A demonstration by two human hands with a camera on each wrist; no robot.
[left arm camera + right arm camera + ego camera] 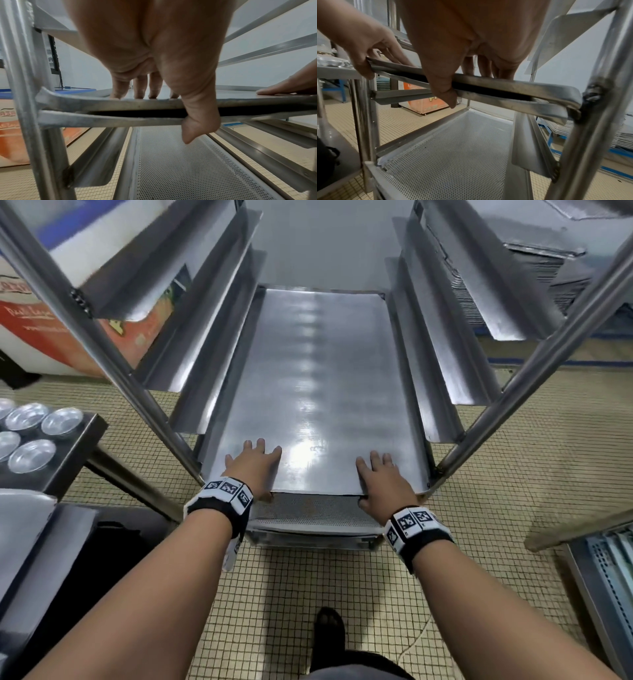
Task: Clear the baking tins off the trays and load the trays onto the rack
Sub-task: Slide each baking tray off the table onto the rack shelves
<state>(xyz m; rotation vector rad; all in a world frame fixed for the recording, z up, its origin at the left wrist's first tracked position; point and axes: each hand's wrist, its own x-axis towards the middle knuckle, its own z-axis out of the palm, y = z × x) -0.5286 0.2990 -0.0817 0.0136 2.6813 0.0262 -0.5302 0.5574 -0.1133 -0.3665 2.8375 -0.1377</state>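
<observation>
A flat shiny metal tray [315,392] lies on the runners of the steel rack [102,337], slid almost fully in. My left hand [255,467] rests on its front left corner, fingers flat on top. In the left wrist view the left thumb [197,121] hooks down over the tray's front edge [102,104]. My right hand [380,474] holds the front right the same way, its thumb [445,94] wrapped under the tray's edge [522,86]. Several round baking tins [30,433] sit on a table at the left.
A perforated tray [308,510] sits one level below on the rack. Empty angled runners [445,344] line both sides above. A table edge [78,453] stands close on the left, a stack of trays [534,275] at the far right, tiled floor underfoot.
</observation>
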